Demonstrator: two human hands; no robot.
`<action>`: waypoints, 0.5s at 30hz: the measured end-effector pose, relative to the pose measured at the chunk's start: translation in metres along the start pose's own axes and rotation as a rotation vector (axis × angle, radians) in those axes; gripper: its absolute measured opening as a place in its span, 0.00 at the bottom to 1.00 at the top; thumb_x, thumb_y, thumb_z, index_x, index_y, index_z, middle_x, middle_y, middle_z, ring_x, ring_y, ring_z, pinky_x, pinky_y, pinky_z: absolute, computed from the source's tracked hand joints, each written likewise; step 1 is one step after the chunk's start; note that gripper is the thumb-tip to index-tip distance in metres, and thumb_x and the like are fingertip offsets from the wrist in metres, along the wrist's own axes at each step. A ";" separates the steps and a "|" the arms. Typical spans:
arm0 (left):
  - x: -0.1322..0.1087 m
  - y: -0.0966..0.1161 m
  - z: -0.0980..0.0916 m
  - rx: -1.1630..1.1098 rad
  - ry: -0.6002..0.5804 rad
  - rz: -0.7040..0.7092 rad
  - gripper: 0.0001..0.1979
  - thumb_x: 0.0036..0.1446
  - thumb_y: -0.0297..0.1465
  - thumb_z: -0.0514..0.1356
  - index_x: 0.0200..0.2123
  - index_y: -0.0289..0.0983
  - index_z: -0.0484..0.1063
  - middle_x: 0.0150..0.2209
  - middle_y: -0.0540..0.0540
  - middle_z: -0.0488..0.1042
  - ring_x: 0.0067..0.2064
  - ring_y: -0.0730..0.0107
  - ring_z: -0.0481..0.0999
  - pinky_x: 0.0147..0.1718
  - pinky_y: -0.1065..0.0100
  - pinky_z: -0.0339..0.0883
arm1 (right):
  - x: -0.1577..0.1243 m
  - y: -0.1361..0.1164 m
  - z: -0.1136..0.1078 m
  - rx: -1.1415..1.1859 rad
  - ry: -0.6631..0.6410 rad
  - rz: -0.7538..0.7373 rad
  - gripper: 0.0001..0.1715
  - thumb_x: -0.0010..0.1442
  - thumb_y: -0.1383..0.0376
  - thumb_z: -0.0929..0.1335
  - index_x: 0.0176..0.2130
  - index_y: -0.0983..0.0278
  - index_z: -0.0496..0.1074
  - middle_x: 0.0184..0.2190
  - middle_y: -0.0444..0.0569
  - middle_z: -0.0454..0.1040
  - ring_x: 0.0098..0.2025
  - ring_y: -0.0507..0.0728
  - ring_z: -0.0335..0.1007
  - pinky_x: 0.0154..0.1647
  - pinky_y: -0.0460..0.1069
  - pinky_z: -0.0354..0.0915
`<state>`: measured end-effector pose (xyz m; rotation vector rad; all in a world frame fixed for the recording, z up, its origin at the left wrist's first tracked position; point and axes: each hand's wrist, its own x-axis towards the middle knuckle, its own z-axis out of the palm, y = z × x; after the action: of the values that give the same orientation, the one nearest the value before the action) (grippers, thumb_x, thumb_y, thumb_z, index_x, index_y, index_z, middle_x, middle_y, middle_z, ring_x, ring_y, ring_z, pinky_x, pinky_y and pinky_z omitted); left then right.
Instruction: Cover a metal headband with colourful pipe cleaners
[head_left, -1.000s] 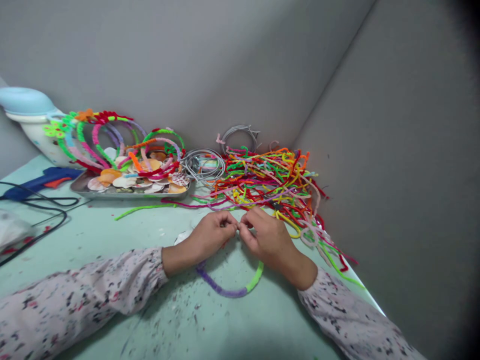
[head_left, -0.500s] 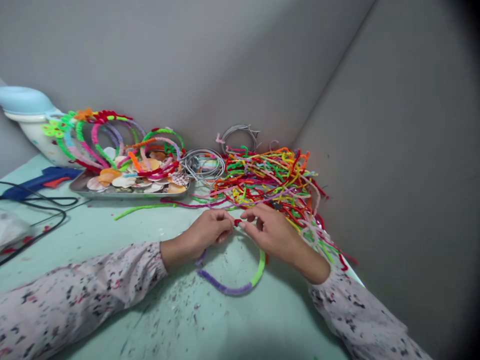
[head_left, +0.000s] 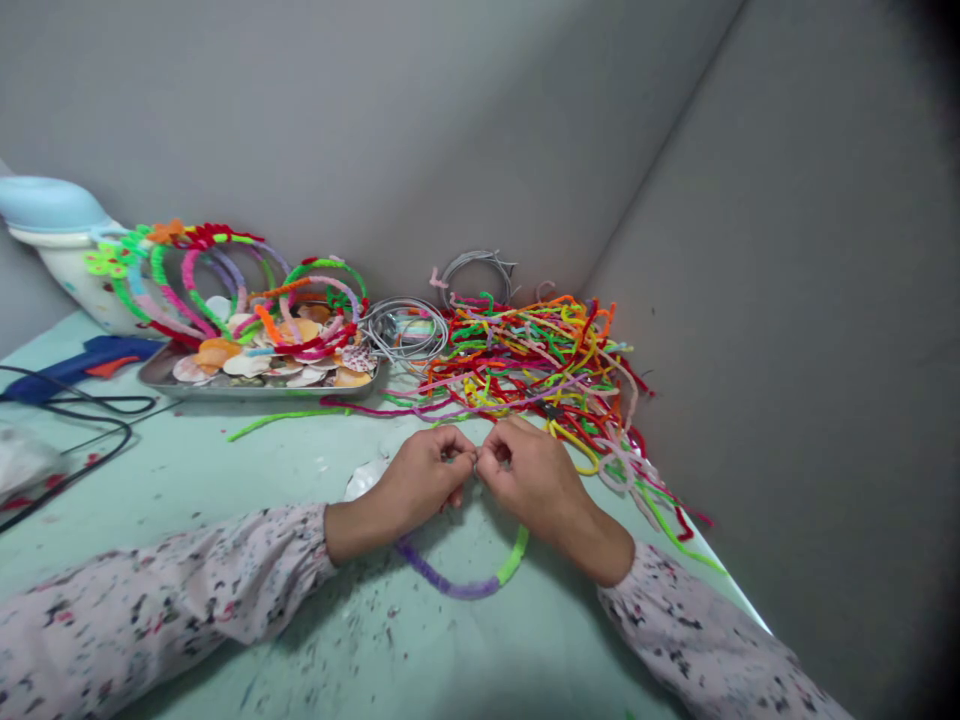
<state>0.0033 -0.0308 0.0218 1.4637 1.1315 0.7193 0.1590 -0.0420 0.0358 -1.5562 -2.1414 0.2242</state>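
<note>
My left hand and my right hand meet fingertip to fingertip over the table. Both are pinched closed, and whatever lies between the fingertips is too small and hidden to name. Below them a curved fuzzy ring, purple on the left and light green on the right, shows its lower arc; the upper part is hidden by my hands. Just behind my left wrist a shiny whitish piece lies on the table.
A metal tray of shells and colourful fuzzy hoops stands at the back left, beside a blue glue gun with black cable. Coiled grey wire and a heap of pipe cleaners lie toward the back right.
My right fingers have closed in and moved left to meet my left fingertips. The small red bit between the hands is now hidden. The whitish piece behind my left wrist has come into view.
</note>
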 end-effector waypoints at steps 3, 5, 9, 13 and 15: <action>-0.002 0.002 0.002 0.026 0.029 0.014 0.05 0.51 0.30 0.55 0.30 0.35 0.69 0.14 0.56 0.65 0.14 0.80 0.60 0.15 0.77 0.52 | 0.002 -0.004 0.000 0.048 -0.005 0.088 0.06 0.52 0.67 0.65 0.24 0.63 0.66 0.25 0.45 0.69 0.28 0.52 0.63 0.28 0.47 0.53; -0.002 0.000 0.002 0.012 0.019 -0.009 0.05 0.51 0.30 0.55 0.31 0.36 0.69 0.14 0.56 0.65 0.14 0.80 0.59 0.15 0.77 0.51 | 0.004 -0.005 -0.004 0.110 -0.039 0.168 0.06 0.51 0.67 0.65 0.23 0.63 0.66 0.23 0.44 0.70 0.27 0.52 0.63 0.27 0.47 0.53; 0.004 -0.009 -0.001 -0.082 -0.038 -0.049 0.05 0.49 0.29 0.54 0.31 0.36 0.68 0.13 0.56 0.65 0.13 0.80 0.59 0.14 0.77 0.51 | 0.010 0.002 -0.017 0.327 -0.250 0.271 0.13 0.56 0.62 0.64 0.22 0.62 0.68 0.16 0.41 0.66 0.21 0.51 0.60 0.23 0.46 0.52; 0.008 -0.013 -0.004 -0.122 -0.029 -0.073 0.05 0.50 0.30 0.54 0.30 0.36 0.67 0.14 0.55 0.65 0.14 0.79 0.60 0.13 0.77 0.50 | 0.013 0.011 -0.025 0.319 -0.261 0.206 0.19 0.58 0.56 0.63 0.22 0.63 0.68 0.17 0.41 0.66 0.21 0.50 0.60 0.23 0.46 0.52; 0.008 -0.011 -0.004 -0.155 -0.038 -0.084 0.04 0.51 0.30 0.54 0.30 0.36 0.67 0.14 0.54 0.66 0.15 0.78 0.61 0.14 0.77 0.52 | 0.013 0.012 -0.025 0.266 -0.223 0.170 0.15 0.57 0.58 0.64 0.24 0.63 0.71 0.21 0.43 0.70 0.24 0.51 0.62 0.25 0.46 0.53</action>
<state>-0.0007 -0.0229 0.0107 1.2868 1.0776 0.7018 0.1779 -0.0296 0.0559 -1.6157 -2.0380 0.7395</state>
